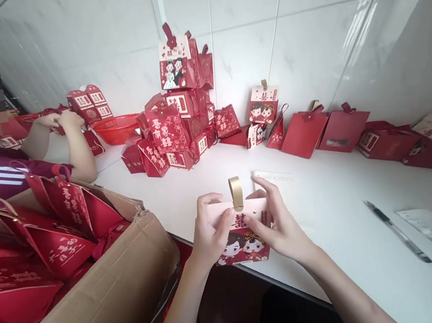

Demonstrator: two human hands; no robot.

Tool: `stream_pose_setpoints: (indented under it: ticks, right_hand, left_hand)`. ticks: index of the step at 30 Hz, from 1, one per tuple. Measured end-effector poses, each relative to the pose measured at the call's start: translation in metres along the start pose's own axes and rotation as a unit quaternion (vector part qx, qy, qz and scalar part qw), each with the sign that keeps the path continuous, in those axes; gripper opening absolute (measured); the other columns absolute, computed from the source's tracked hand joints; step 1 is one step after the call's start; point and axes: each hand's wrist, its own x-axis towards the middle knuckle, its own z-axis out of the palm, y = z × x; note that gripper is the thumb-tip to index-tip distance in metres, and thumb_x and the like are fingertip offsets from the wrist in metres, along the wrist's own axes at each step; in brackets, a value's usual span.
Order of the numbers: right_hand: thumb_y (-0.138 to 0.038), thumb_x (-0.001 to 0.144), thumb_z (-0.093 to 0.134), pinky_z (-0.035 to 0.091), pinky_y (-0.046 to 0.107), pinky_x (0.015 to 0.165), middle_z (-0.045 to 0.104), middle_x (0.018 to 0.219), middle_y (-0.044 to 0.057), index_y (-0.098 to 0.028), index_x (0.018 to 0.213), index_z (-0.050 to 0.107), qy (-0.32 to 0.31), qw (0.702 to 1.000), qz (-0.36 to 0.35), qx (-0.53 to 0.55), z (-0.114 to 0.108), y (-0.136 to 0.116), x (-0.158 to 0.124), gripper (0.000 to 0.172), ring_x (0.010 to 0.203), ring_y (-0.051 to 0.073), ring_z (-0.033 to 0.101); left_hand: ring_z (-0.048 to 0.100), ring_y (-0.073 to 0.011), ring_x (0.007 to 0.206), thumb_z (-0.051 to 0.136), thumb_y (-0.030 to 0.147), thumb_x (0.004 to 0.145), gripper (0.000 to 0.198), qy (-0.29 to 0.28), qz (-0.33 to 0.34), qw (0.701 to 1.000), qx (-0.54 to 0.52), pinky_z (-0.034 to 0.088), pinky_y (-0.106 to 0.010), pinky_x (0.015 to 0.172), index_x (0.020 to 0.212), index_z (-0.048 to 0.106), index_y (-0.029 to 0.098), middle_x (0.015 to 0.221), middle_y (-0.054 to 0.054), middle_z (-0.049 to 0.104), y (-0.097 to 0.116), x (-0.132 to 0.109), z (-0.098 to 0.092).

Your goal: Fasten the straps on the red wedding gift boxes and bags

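Between my hands stands a red and pink gift box (243,240) with two cartoon faces on its front and a gold ribbon loop (236,192) rising from its top. It is at the near edge of the white table (333,207). My left hand (210,232) grips the box's upper left side, thumb on the front. My right hand (279,220) holds the upper right side, its thumb on the front panel and its index finger raised behind. A pale notepad (287,188) lies just behind my right hand, partly covered by it.
A cardboard carton (135,270) full of red gift boxes stands at the left. A pile of red boxes (169,131) and a row of flatter ones (305,132) line the wall. A pen (398,232) lies right. Another person's arm (79,144) is beside a red basket (116,129).
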Motion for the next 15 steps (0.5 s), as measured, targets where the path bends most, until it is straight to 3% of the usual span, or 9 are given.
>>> stream_pose_setpoints:
  ticks: [1, 2, 4, 6, 9, 12, 15]
  right_hand:
    - [-0.024, 0.087, 0.058, 0.043, 0.024, 0.051, 0.055, 0.1, 0.003, -0.024, 0.143, 0.015, 0.011, 1.0, 0.008, 0.023, -0.001, 0.002, -0.002, 0.07, 0.058, 0.011, 0.05]
    - [-0.025, 0.086, 0.059, 0.047, 0.025, 0.055, 0.057, 0.1, 0.004, -0.024, 0.144, 0.012, 0.022, 0.998, 0.022, 0.046, -0.002, 0.003, -0.003, 0.075, 0.063, 0.013, 0.053]
    - [-0.03, 0.084, 0.062, 0.051, 0.029, 0.065, 0.061, 0.094, 0.003, -0.021, 0.135, 0.033, 0.03, 0.992, 0.069, 0.098, -0.005, 0.006, -0.004, 0.059, 0.073, 0.017, 0.059]
    - [-0.036, 0.081, 0.067, 0.052, 0.032, 0.071, 0.066, 0.086, 0.004, -0.019, 0.109, 0.056, 0.03, 0.98, 0.114, 0.161, -0.008, 0.008, -0.002, 0.035, 0.078, 0.02, 0.063]
    - [-0.039, 0.071, 0.077, 0.052, 0.036, 0.073, 0.07, 0.082, 0.005, -0.019, 0.087, 0.064, 0.055, 0.952, 0.122, 0.277, -0.009, 0.007, 0.001, 0.029, 0.077, 0.023, 0.066]
    - [-0.04, 0.062, 0.083, 0.053, 0.041, 0.078, 0.072, 0.083, 0.006, -0.021, 0.084, 0.066, 0.088, 0.915, 0.119, 0.375, -0.008, 0.004, 0.001, 0.034, 0.079, 0.025, 0.067]
    - [-0.037, 0.055, 0.087, 0.051, 0.042, 0.087, 0.071, 0.088, 0.002, -0.026, 0.079, 0.065, 0.097, 0.889, 0.119, 0.431, -0.001, 0.001, 0.0, 0.034, 0.097, 0.027, 0.066]
  left_hand:
    - [0.066, -0.0183, 0.078, 0.054, 0.03, 0.088, 0.04, -0.04, -0.035, 0.998, -0.021, 0.054, -0.031, 0.069, 0.125, 0.041, 0.022, 0.097, -0.006, 0.063, -0.002, -0.008, -0.004]
    - [0.067, -0.0223, 0.088, 0.055, 0.032, 0.088, 0.055, -0.07, -0.063, 0.995, -0.037, 0.056, -0.036, 0.075, 0.137, 0.03, 0.022, 0.106, -0.01, 0.064, -0.005, -0.017, -0.007]
    - [0.058, -0.0318, 0.114, 0.066, 0.035, 0.08, 0.073, -0.053, -0.114, 0.992, -0.01, 0.052, -0.045, 0.09, 0.141, 0.029, 0.02, 0.125, -0.016, 0.057, -0.011, -0.037, -0.013]
    - [0.042, -0.0376, 0.132, 0.073, 0.037, 0.073, 0.08, -0.044, -0.169, 0.983, 0.047, 0.041, -0.055, 0.103, 0.141, 0.033, 0.022, 0.138, -0.017, 0.048, -0.014, -0.056, -0.015]
    - [0.031, -0.0358, 0.139, 0.068, 0.04, 0.078, 0.079, -0.046, -0.217, 0.973, 0.059, 0.032, -0.057, 0.109, 0.143, 0.028, 0.024, 0.148, -0.016, 0.036, -0.006, -0.069, -0.014]
    - [0.041, -0.0312, 0.134, 0.066, 0.039, 0.081, 0.077, 0.015, -0.17, 0.985, 0.022, 0.041, -0.05, 0.106, 0.144, 0.025, 0.026, 0.146, -0.014, 0.039, 0.019, -0.065, -0.013]
    - [0.051, -0.0289, 0.123, 0.075, 0.033, 0.074, 0.083, 0.102, -0.001, 0.994, 0.044, 0.047, -0.046, 0.1, 0.143, 0.029, 0.029, 0.132, -0.012, 0.052, 0.054, -0.058, -0.015]
